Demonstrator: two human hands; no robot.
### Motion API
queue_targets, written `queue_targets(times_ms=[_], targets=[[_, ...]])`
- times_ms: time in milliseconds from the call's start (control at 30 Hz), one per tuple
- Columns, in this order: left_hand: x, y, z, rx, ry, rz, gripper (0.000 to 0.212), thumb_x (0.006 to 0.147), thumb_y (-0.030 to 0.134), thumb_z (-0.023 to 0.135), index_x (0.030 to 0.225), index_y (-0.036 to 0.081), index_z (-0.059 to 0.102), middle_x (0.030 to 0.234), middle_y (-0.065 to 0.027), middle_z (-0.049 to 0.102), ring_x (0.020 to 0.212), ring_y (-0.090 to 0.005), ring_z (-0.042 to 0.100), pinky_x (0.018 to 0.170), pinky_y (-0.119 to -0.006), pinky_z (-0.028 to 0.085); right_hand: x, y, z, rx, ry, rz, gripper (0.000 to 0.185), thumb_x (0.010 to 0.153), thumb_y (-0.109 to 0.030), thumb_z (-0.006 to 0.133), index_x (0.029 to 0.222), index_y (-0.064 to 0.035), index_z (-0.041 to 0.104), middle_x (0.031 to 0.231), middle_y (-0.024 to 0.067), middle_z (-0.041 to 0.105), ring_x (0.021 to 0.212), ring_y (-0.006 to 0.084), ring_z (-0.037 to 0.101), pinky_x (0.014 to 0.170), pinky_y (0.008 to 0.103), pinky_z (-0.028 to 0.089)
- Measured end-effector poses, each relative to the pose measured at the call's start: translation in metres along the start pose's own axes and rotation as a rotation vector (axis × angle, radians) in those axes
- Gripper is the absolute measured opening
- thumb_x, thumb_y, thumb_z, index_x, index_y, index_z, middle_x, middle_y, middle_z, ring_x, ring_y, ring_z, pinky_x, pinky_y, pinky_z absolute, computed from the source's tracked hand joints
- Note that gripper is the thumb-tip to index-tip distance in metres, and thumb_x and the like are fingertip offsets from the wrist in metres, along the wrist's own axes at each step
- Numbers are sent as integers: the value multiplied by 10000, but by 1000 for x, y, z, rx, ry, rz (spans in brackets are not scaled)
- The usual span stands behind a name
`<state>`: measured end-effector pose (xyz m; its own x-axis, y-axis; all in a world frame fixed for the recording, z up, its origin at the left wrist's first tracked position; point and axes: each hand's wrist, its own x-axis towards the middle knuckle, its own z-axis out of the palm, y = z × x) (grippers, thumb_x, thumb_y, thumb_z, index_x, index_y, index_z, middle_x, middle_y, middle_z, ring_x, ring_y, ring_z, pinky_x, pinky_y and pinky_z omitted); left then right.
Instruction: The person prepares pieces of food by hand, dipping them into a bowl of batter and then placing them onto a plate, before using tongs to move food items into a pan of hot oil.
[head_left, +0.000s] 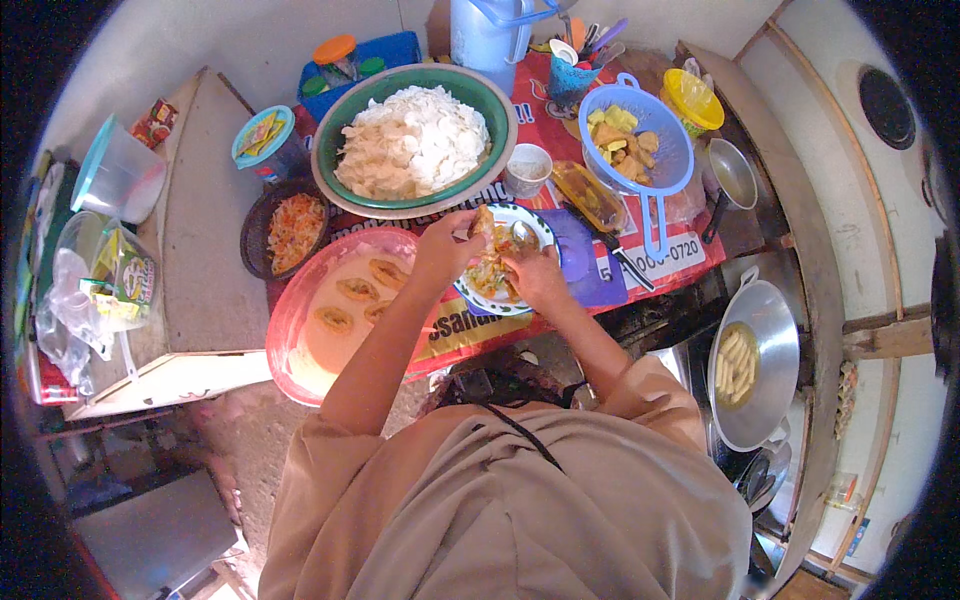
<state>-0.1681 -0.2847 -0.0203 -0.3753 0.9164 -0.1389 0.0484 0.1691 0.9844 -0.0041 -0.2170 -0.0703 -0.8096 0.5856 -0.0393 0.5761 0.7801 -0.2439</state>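
My left hand (454, 244) holds a piece of fried tofu (484, 225) over a white plate with a patterned rim (551, 231). On that plate lie shredded vegetables (484, 279) and a metal spoon (523, 232). My right hand (531, 276) is at the plate's right side, its fingertips at the vegetables just below the tofu; whether they pinch anything is hidden. Left of the plate, a pink tray (289, 315) carries several filled tofu pieces (357, 289). Farther left stands a dark bowl of shredded vegetables (297, 231).
Behind the plate are a green basin (327, 150) of white slices and a small cup (529, 171). To the right are a knife (628, 262), a blue strainer (684, 161) with tofu, and a wok (772, 360) with food frying in oil. A blue pitcher (484, 45) stands at the back.
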Motion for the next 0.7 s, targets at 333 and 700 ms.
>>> queue_targets(times_ms=[333, 700], targets=[[-4, 8, 5, 76, 5, 24, 429, 706, 137, 652, 1088, -17, 530, 973, -132, 594, 720, -153, 600, 570, -257, 520, 8, 7, 19, -72, 135, -31, 302, 662, -237, 634, 952, -158, 612, 827, 100, 619, 809, 226, 578, 788, 421, 309], [-1, -11, 11, 2, -25, -51, 412, 726, 152, 637, 1086, -20, 536, 995, -141, 598, 794, -157, 594, 609, -262, 503, 10, 46, -1, 1036, -32, 206, 362, 684, -179, 689, 968, 27, 600, 811, 87, 626, 749, 131, 579, 673, 268, 464]])
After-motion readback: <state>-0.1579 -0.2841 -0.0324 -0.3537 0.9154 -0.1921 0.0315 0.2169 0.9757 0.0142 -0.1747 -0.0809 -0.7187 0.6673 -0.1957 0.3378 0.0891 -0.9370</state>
